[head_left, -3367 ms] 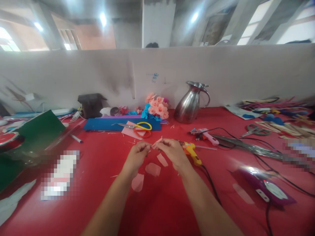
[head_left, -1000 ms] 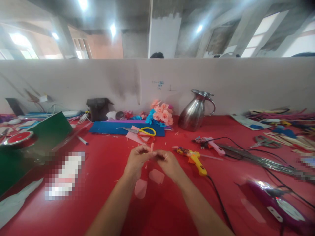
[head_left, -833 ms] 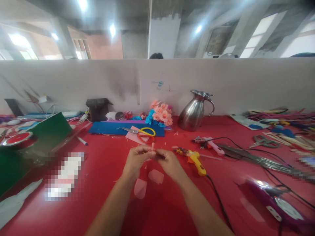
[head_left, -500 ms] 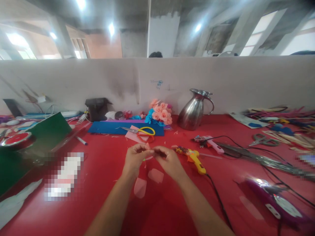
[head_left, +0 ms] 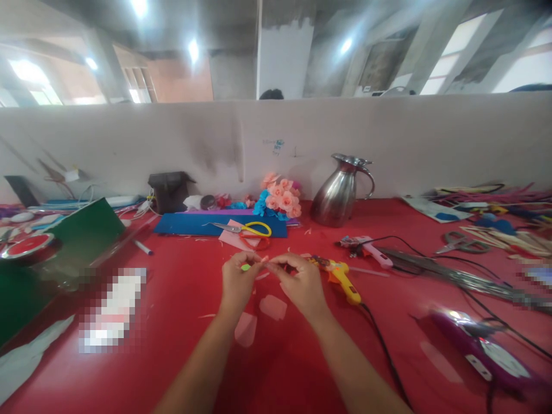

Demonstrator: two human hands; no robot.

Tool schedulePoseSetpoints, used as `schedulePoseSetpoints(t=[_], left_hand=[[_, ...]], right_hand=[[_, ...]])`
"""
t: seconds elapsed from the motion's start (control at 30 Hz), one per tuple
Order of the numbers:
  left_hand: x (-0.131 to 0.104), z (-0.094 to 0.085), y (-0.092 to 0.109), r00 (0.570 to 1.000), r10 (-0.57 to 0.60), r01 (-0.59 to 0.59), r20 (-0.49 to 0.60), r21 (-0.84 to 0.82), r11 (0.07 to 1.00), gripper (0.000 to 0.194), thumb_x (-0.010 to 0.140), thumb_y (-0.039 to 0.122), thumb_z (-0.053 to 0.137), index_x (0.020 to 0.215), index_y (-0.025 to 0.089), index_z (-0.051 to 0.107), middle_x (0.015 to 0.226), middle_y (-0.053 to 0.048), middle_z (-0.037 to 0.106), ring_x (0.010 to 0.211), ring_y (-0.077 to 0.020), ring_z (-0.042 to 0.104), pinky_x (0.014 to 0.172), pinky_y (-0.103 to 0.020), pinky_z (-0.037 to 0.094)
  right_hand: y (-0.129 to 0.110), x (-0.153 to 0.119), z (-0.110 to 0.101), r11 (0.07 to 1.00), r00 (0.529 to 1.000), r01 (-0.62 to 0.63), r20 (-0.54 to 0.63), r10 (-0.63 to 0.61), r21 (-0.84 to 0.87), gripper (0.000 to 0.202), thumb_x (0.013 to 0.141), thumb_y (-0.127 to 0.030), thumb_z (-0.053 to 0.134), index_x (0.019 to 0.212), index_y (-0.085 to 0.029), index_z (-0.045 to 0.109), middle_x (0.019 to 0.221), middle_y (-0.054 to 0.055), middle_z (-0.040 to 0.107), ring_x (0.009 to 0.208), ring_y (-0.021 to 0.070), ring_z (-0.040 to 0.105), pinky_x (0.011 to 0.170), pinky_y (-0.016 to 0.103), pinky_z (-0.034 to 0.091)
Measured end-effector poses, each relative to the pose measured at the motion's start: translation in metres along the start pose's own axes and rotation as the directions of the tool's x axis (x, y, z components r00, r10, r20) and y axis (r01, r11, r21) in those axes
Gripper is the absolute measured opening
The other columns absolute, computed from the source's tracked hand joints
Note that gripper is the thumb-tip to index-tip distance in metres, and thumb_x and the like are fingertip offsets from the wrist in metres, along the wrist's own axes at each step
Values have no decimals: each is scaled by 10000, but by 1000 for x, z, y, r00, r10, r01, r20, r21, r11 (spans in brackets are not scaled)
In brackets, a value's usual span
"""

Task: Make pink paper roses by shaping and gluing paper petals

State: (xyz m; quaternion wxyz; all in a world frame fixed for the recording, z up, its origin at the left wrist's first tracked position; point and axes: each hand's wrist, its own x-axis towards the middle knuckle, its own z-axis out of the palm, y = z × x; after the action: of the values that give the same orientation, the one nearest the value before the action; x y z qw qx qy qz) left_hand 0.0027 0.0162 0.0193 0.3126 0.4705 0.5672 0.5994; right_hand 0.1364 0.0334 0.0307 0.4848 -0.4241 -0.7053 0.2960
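Note:
Over the middle of the red table, my left hand point(head_left: 238, 284) and my right hand point(head_left: 304, 287) meet at the fingertips, both pinched. Between them is a small pink paper petal point(head_left: 264, 259), mostly hidden by the fingers. A small bright green bit point(head_left: 245, 267) shows inside the curl of my left hand; I cannot tell what it belongs to. On the table below lie two loose pink paper petals, one point(head_left: 273, 307) by my right wrist and the other point(head_left: 245, 330) by my left forearm. A yellow glue gun point(head_left: 346, 283) lies just right of my right hand.
Behind my hands, yellow-handled scissors point(head_left: 259, 229) rest on blue sheets point(head_left: 185, 224). Pink paper flowers point(head_left: 283, 196) and a steel jug point(head_left: 335, 195) stand near the partition. A pink glue gun point(head_left: 377, 255), cables and a purple device point(head_left: 487, 356) are at right; a green board point(head_left: 92, 236) stands left.
My fingertips have shifted slightly and turned around the pink petal. The green bit has moved up and left with my left hand. The things on the table have stayed put.

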Motion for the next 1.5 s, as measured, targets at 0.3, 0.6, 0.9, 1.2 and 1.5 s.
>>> schedulePoseSetpoints(t=[0.3, 0.6, 0.9, 1.2, 1.5], left_hand=[[1, -2, -1, 978, 205, -205, 25, 231, 951, 49, 655, 160, 621, 624, 191, 642, 658, -7, 646, 697, -154, 572, 671, -258, 406], [5, -2, 1, 988, -49, 69, 143, -139, 988, 54, 591, 180, 676, 606, 163, 627, 605, 16, 617, 592, -107, 542, 613, -219, 422], [7, -3, -7, 980, -133, 169, 146, -276, 946, 104, 554, 189, 706, 615, 141, 636, 627, -6, 628, 584, -104, 547, 575, -212, 439], [3, 2, 2, 986, -132, 152, 102, -221, 963, 105, 545, 214, 714, 603, 144, 662, 613, -8, 631, 597, -116, 563, 569, -228, 471], [4, 1, -4, 989, -129, 140, 66, -201, 970, 109, 573, 221, 699, 623, 143, 641, 607, 7, 612, 589, -99, 554, 584, -214, 456]], right_hand=[[3, 3, -2, 992, 985, -114, 136, 107, 44, 161, 746, -319, 572, 673, -176, 553, 628, -8, 558, 592, 124, 494, 571, 238, 390], [0, 1, -1, 947, 943, -223, 296, 151, 229, 194, 784, -329, 533, 675, -185, 463, 637, -41, 412, 589, 97, 370, 548, 225, 304], [-3, 6, -9, 824, 942, -327, 229, 246, 463, 202, 716, -349, 616, 670, -176, 524, 616, -27, 507, 589, 105, 455, 596, 247, 365], [5, 9, -7, 855, 958, -262, 18, 285, 448, 253, 663, -355, 662, 783, -196, 506, 653, -15, 599, 542, 116, 537, 525, 238, 398], [6, 5, -4, 977, 986, -140, 117, 121, 164, 222, 715, -387, 630, 801, -182, 617, 757, 17, 637, 680, 137, 574, 610, 246, 438]])
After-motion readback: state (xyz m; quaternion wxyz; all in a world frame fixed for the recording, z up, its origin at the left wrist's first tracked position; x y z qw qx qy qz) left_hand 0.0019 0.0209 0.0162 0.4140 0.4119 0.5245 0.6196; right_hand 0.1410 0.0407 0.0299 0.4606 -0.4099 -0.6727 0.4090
